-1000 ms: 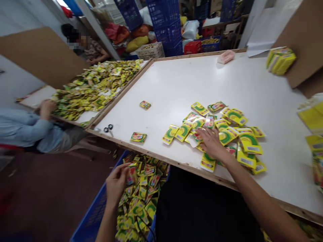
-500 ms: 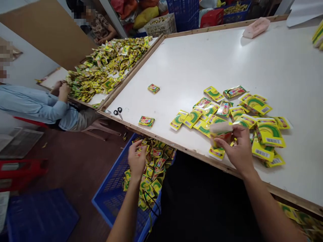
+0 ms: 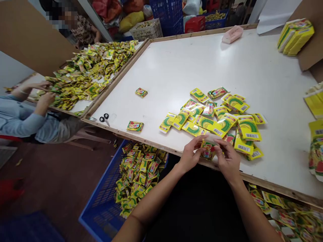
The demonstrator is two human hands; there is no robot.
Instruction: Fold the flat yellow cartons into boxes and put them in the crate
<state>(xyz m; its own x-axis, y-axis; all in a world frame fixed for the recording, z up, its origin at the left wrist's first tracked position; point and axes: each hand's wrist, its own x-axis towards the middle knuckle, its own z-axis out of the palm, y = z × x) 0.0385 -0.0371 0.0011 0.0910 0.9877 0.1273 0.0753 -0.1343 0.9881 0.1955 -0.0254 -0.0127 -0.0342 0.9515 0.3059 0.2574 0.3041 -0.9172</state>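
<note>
Near the table's front edge, my left hand [image 3: 189, 155] and my right hand [image 3: 228, 159] both grip one small green and yellow packet [image 3: 208, 150] with red print. Its pale upper flap shows between my fingertips. Just beyond my hands lies a loose group of yellow and green packets [image 3: 194, 128], some overlapping. Two separate packets rest to the left, one nearer the front edge [image 3: 135, 126] and one farther back [image 3: 141, 92].
Black scissors [image 3: 105, 119] lie at the table's left corner. A blue crate [image 3: 94, 205] of packets stands below the front edge. A pink block [image 3: 232, 34] sits at the back. Packet stacks [image 3: 295, 37] are at right. Another person's hands [image 3: 45, 94] touch a packet heap at left.
My left hand has moved from above the blue crate to the packet in my right hand. The view has shifted right, showing more stacks. The other person's hands have moved apart.
</note>
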